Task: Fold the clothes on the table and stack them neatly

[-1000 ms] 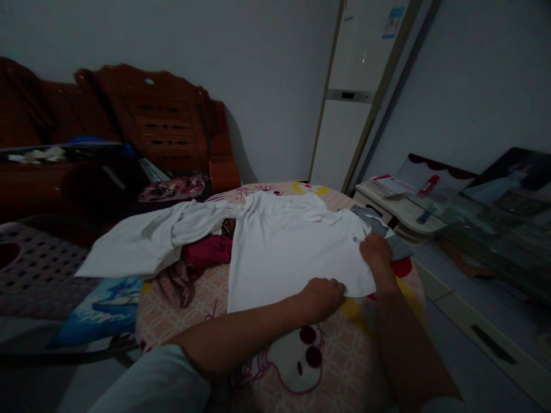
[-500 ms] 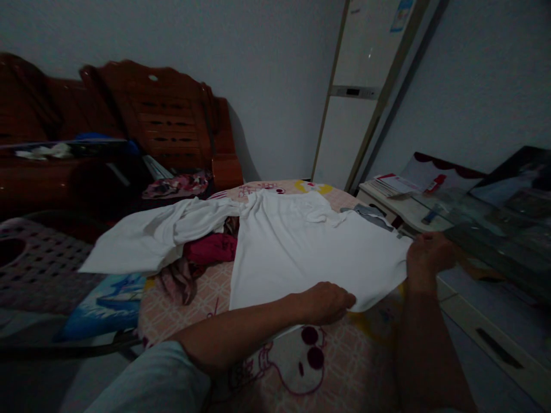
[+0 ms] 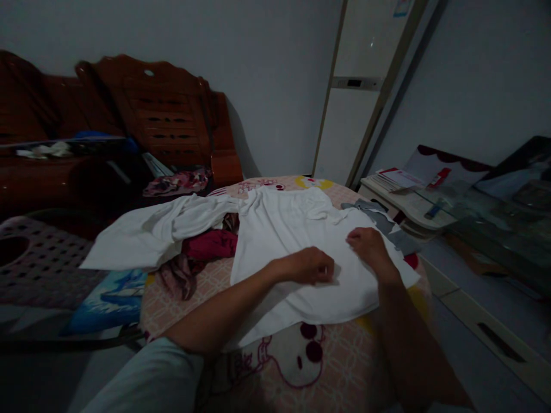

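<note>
A white shirt (image 3: 279,229) lies spread over the round table, its lower hem rumpled toward me. Above its middle is my left hand (image 3: 310,265), the fingers curled in and casting a small shadow on the cloth; nothing shows in them. My right hand (image 3: 371,248) is closed over the right part of the shirt, fingertips pressed together close to the fabric. Whether they pinch any cloth, I cannot tell. Left of the shirt, another white garment (image 3: 138,235) rests on a dark red cloth (image 3: 210,245).
A pink patterned tablecloth (image 3: 344,355) covers the table. Grey cloth (image 3: 379,217) lies at its right edge. Behind on the left stands a carved wooden sofa (image 3: 150,109). A low cabinet with a glass top (image 3: 465,206) is on the right, a cushion (image 3: 107,304) at the lower left.
My right hand has left the shirt's right edge and come inward over it. The left hand has lifted away from the lower hem, up and slightly left. The shirt's right side now lies lower.
</note>
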`<action>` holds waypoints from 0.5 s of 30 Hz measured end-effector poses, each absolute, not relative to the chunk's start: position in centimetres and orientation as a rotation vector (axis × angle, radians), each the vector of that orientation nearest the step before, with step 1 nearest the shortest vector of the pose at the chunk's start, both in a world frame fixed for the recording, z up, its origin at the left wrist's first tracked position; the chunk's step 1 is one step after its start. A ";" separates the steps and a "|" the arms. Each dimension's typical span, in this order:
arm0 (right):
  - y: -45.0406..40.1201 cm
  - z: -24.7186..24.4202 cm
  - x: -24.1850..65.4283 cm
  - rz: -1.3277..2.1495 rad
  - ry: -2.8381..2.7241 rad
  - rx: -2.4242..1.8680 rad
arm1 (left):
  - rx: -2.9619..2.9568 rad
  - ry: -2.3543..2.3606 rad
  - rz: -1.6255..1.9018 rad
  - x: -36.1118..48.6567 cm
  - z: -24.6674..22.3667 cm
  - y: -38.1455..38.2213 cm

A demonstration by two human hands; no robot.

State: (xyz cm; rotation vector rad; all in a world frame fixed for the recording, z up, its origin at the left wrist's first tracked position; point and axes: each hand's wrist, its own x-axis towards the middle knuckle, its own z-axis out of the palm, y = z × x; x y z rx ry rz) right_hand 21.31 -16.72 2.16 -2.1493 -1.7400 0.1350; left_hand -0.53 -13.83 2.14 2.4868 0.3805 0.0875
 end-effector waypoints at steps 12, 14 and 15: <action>-22.7 -1.3 4.3 0.678 -2.603 -0.792 | 2.398 2.108 0.261 -14.8 -0.8 -4.8; -23.6 -2.3 2.8 0.447 -2.721 -0.719 | 2.343 2.080 0.338 -14.9 -1.6 -4.6; -23.9 -2.8 2.2 0.331 -2.768 -0.693 | 2.292 2.070 0.387 -14.8 -1.8 -4.4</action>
